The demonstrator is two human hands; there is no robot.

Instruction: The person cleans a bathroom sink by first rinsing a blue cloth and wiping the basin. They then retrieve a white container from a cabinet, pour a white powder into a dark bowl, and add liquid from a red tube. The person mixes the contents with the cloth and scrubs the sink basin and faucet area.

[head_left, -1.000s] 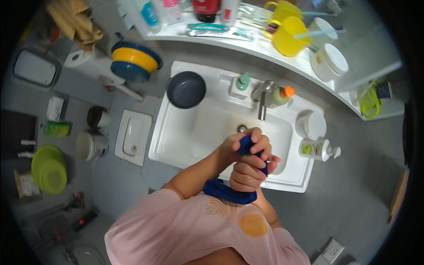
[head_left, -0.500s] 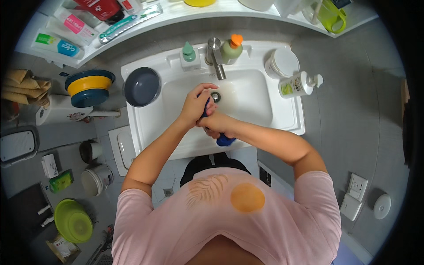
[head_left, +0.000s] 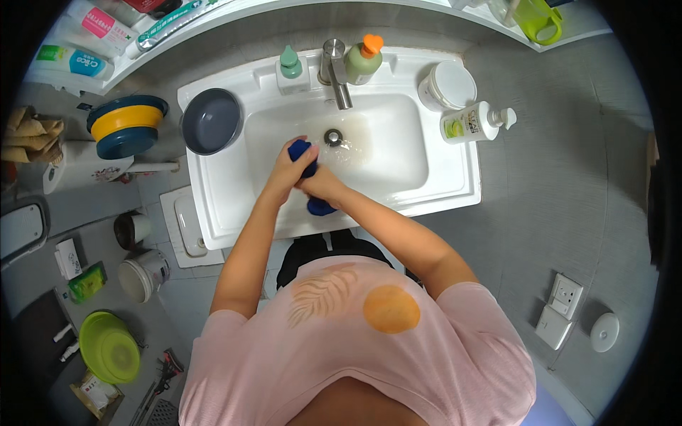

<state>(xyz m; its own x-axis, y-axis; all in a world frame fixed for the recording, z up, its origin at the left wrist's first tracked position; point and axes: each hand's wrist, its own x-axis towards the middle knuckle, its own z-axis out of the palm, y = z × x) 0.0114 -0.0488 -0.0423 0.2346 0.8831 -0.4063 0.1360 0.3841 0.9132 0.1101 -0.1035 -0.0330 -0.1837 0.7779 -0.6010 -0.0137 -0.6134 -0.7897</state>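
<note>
A bunched dark blue cloth (head_left: 305, 159) is gripped in both my hands over the front left of the white sink (head_left: 398, 145). My left hand (head_left: 283, 172) is closed round its upper part, with one end sticking out above the fingers. Just below and to the right, my right hand (head_left: 325, 184) is closed on the lower part, and the other end hangs out toward me. Fingers and palms hide the cloth's middle. A little water lies round the metal drain plug (head_left: 332, 138). The metal faucet (head_left: 336, 71) stands behind, its spout over the basin.
A dark grey bowl (head_left: 212, 121) sits on the sink's left rim. At the back stand a green-topped dispenser (head_left: 290, 73) and an orange-topped bottle (head_left: 364, 61). On the right are a white tub (head_left: 449, 86) and a white pump bottle (head_left: 474, 123). A loaded shelf (head_left: 284, 18) spans the far side.
Both hands have moved left and toward me with the blue cloth, away from the drain. The cloth's upper end now shows above my left hand. The whole view has shifted slightly.
</note>
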